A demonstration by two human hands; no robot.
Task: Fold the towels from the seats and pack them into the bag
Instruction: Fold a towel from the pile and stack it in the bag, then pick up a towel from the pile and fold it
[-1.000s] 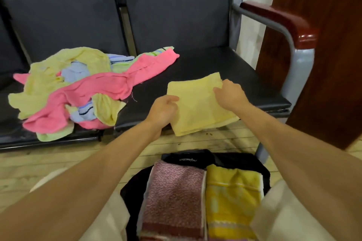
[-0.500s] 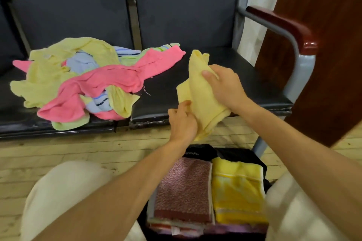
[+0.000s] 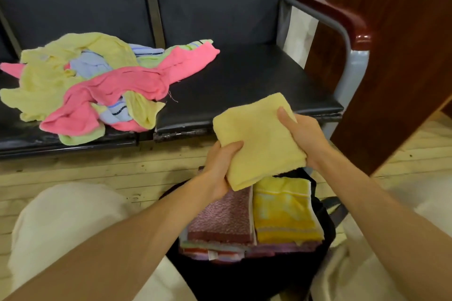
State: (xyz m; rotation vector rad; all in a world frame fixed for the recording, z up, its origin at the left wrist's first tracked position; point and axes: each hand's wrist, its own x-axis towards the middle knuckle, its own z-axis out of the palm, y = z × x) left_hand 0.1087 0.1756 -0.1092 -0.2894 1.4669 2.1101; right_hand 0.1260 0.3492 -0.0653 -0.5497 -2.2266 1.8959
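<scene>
While the folded pale-yellow towel (image 3: 259,140) hangs clear of the seat, both hands grip it at opposite edges. The left hand (image 3: 221,168) curls round its near-left edge at about 7 o'clock of the towel, fingers wrapped over the top face; the right hand (image 3: 304,135) clamps the right edge at 3 o'clock, thumb (image 3: 286,116) lying on top. A two-sided hold of this kind appears meant to keep the layers from springing open in transit.

The towel sits directly above the open black bag (image 3: 244,276), which stands on the floor between the person's knees at 6 o'clock of the view. Inside, a folded maroon towel (image 3: 221,217) lies on the left and a folded golden-yellow towel (image 3: 283,212) just beside it on the right, with further folded layers beneath. Judgement: folding of this piece is complete and stowing is the step in hand; the flat stacks offer a level bed for it.

At 10 o'clock, a loose heap of unfolded towels (image 3: 97,85), pink, yellow, blue and green, covers the black bench seat (image 3: 244,85), so much of the task remains. The bench has dark padded backs and a grey frame with a red-brown armrest (image 3: 342,17) at 2 o'clock. A dark wooden panel (image 3: 403,56) stands at 3 o'clock; the floor (image 3: 73,168) is pale wooden boards.
</scene>
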